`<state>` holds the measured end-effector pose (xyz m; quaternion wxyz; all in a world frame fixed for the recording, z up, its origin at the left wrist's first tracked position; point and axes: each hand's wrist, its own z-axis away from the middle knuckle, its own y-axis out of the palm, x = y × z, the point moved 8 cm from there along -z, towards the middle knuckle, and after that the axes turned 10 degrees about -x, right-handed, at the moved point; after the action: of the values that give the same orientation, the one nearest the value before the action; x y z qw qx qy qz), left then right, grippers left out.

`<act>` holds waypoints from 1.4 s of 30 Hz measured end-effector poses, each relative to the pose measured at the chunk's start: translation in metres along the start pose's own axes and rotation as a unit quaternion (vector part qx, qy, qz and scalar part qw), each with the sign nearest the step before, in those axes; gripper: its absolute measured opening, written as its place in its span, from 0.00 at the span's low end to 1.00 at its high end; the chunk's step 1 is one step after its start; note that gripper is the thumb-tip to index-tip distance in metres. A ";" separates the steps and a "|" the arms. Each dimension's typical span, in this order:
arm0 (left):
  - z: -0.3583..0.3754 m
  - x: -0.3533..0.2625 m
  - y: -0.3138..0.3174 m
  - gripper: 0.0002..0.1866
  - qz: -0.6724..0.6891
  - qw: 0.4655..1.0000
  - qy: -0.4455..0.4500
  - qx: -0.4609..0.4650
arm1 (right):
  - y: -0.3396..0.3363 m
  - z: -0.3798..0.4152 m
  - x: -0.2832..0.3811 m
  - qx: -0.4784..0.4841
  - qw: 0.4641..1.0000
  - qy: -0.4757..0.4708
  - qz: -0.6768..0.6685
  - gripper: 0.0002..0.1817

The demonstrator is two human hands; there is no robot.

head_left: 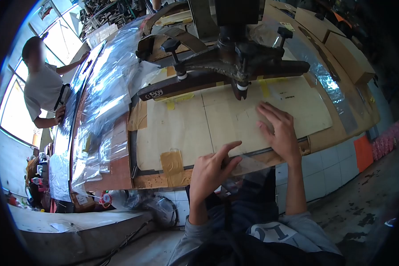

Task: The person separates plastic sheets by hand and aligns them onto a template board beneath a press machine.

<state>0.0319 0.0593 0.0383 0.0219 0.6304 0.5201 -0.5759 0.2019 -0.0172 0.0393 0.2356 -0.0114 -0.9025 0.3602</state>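
Note:
Low at the near edge of the press bed, my left hand [212, 174] has its index finger and thumb stretched out and apart, pointing right. A clear plastic film [254, 166] shows beside its thumb and overlaps the wooden edge. My right hand [278, 131] hovers close over the pale board [177, 133], fingers extended and thumb apart, with nothing seen in it. Dark lines and yellow tape mark the board. Above it stands the dark metal press head [235, 66] with its long crossbar [270, 71]. Brown tape [171, 168] covers part of the board's near edge.
Stacked clear plastic sheets [113, 80] lie on the left side of the table. A person [44, 84] stands beyond them, hands at the dark table edge. Cardboard boxes [348, 55] stand at the back right. An orange sheet [363, 153] hangs at the right.

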 end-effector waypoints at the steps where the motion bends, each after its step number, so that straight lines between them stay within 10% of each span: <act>1: 0.000 0.001 0.000 0.20 0.005 1.000 0.002 -0.009 | -0.001 0.000 0.001 -0.004 1.000 -0.001 -0.004 0.22; 42: 0.001 0.011 0.006 0.15 -0.026 0.999 -0.022 -0.020 | 0.016 0.009 -0.019 0.022 0.999 0.010 0.035 0.25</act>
<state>0.0329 0.0625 0.0262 0.0313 0.6033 0.5472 -0.5793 0.2123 -0.0151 0.0155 0.2319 -0.0417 -0.8908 0.3885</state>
